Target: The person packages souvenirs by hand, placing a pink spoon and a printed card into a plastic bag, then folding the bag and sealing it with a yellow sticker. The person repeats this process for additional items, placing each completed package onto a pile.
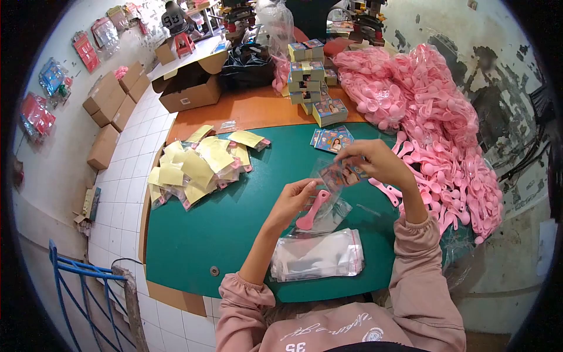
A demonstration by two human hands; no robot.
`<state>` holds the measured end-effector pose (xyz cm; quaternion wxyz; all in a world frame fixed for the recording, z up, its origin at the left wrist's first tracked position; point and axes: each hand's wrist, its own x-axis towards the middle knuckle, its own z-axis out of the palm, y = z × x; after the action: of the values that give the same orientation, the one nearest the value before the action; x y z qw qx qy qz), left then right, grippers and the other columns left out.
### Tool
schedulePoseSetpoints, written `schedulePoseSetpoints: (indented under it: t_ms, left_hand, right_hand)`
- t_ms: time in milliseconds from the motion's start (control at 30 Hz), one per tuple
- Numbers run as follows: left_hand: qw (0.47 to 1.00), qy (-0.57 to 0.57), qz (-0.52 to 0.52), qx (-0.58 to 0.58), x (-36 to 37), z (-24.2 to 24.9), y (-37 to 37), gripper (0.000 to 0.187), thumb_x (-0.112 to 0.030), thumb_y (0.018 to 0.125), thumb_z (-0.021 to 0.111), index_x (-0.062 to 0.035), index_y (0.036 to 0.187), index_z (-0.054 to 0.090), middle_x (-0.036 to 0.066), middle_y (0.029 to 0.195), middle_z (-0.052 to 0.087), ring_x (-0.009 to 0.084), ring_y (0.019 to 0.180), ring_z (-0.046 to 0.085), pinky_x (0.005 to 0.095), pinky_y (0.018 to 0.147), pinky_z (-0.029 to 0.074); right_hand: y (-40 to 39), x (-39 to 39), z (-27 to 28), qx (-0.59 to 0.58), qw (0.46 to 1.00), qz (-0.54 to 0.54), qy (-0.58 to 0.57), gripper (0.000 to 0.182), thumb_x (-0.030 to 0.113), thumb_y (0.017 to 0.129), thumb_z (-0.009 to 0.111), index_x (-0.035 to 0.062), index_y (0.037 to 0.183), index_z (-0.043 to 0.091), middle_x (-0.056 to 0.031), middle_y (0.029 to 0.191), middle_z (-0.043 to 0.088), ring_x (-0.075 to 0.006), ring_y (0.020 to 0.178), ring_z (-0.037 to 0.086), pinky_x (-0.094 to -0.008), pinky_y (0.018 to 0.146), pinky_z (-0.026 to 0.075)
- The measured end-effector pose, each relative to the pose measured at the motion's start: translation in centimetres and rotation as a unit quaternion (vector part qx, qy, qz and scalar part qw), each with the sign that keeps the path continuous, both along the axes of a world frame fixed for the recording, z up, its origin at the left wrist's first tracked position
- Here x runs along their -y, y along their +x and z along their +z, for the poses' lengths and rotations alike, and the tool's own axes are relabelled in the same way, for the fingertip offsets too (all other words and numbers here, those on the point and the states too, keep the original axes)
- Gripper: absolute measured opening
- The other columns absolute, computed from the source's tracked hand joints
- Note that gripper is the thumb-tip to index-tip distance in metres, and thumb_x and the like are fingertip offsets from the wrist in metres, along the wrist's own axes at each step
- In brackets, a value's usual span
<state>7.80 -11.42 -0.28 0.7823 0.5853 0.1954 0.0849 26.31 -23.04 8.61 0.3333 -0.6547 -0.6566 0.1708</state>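
My left hand (298,198) pinches a clear plastic bag (335,212) over the green table mat. A pink plastic spoon (315,210) shows right beside its fingers, handle up, overlapping the bag. In my right hand (378,161), fingers bent from above, is a colourful printed card (345,175) that overlaps the bag's upper end. Just in front of me lies a stack of flat clear bags (318,254). More printed cards (333,139) rest on the mat beyond my right hand.
Pink spoons (437,190) are heaped at the right, with filled sacks behind. Card bundles (307,71) stand stacked at the back. A pile of bagged pieces with yellow backs (196,167) sits at left, near an open carton (190,88). Another person (175,20) sits far off.
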Motion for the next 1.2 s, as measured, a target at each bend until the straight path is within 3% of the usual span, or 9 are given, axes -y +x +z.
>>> schedulePoseSetpoints:
  t_ms: [133,200,300,333,433,600,667,1100,1200]
  left_hand:
    - [1.000,0.015,-0.005,-0.014,0.0,0.0,0.2,0.036,-0.029,0.092,0.044,-0.0022,0.114,0.053,0.006,0.092,0.061,0.0108,0.083,0.057,0.0252,0.071,0.048]
    - [0.999,0.035,-0.027,0.006,0.1,0.6,0.2,0.035,-0.030,0.092,0.045,-0.0029,0.112,0.055,0.006,0.092,0.061,0.0107,0.082,0.057,0.0251,0.071,0.048]
    - [1.000,0.021,-0.019,0.008,0.2,0.8,0.3,0.033,-0.030,0.092,0.045,-0.0045,0.110,0.057,0.005,0.090,0.061,0.0106,0.082,0.058,0.0249,0.071,0.048]
    - [0.999,0.022,-0.022,0.008,0.2,0.7,0.3,0.033,-0.030,0.092,0.045,-0.0045,0.110,0.057,0.005,0.090,0.061,0.0106,0.082,0.058,0.0249,0.071,0.048]
    - [0.999,0.034,0.001,0.005,0.0,-0.2,0.4,0.030,-0.027,0.092,0.045,-0.0041,0.107,0.058,0.004,0.088,0.061,0.0085,0.077,0.056,0.0229,0.066,0.047]
    - [0.984,0.146,-0.102,-0.010,-0.4,-0.6,0.3,0.030,-0.025,0.092,0.046,-0.0007,0.105,0.057,0.001,0.080,0.058,0.0052,0.066,0.050,0.0183,0.060,0.043]
    - [0.988,0.129,-0.090,-0.007,-0.2,-0.1,0.2,0.030,-0.025,0.092,0.046,-0.0004,0.105,0.057,0.001,0.080,0.059,0.0053,0.067,0.051,0.0186,0.061,0.043]
    - [0.989,0.068,-0.122,0.050,0.1,0.3,-0.1,0.036,-0.030,0.092,0.044,-0.0020,0.109,0.057,0.003,0.086,0.061,0.0054,0.074,0.054,0.0200,0.064,0.045]
    - [0.989,0.091,-0.116,0.033,-0.1,0.5,-0.1,0.036,-0.031,0.092,0.044,-0.0022,0.108,0.058,0.003,0.087,0.061,0.0055,0.075,0.054,0.0193,0.065,0.045]
  right_hand:
    - [-0.5,0.7,-0.4,0.091,0.995,0.011,-0.036,0.025,-0.006,0.077,0.050,0.0042,0.097,0.061,-0.0066,0.089,0.061,-0.0162,0.079,0.058,-0.0266,0.071,0.046]
    - [-1.0,0.7,-0.6,-0.112,0.976,-0.131,0.133,0.026,-0.005,0.077,0.050,0.0057,0.097,0.063,-0.0076,0.086,0.060,-0.0162,0.076,0.058,-0.0264,0.068,0.046]
    - [-1.3,1.2,0.1,-0.118,0.977,-0.117,0.131,0.026,-0.004,0.076,0.051,0.0070,0.096,0.064,-0.0088,0.084,0.060,-0.0162,0.076,0.058,-0.0267,0.067,0.045]
    - [-1.4,1.4,0.6,-0.050,0.992,-0.085,0.077,0.029,-0.006,0.072,0.052,0.0037,0.097,0.062,-0.0110,0.082,0.059,-0.0207,0.080,0.061,-0.0297,0.070,0.047]
    - [-1.0,1.5,-0.5,0.042,0.997,-0.028,0.054,0.030,-0.005,0.072,0.053,0.0078,0.097,0.064,-0.0085,0.078,0.058,-0.0166,0.074,0.058,-0.0265,0.067,0.045]
    - [-1.4,1.7,0.1,-0.051,0.994,-0.082,0.042,0.029,-0.004,0.072,0.053,0.0082,0.097,0.064,-0.0126,0.089,0.061,-0.0273,0.079,0.060,-0.0323,0.070,0.048]
    - [-1.2,1.9,0.0,0.021,0.995,-0.076,0.064,0.031,-0.005,0.072,0.052,0.0089,0.098,0.064,-0.0122,0.089,0.061,-0.0255,0.078,0.061,-0.0305,0.070,0.048]
    - [-1.5,2.9,-0.4,-0.025,0.989,-0.101,0.105,0.038,-0.011,0.070,0.049,0.0094,0.098,0.064,-0.0097,0.083,0.060,-0.0163,0.073,0.060,-0.0262,0.065,0.047]
    - [-1.1,3.3,-0.1,-0.005,0.994,-0.098,0.041,0.036,-0.011,0.071,0.049,0.0093,0.097,0.065,-0.0097,0.081,0.059,-0.0165,0.070,0.059,-0.0260,0.063,0.046]
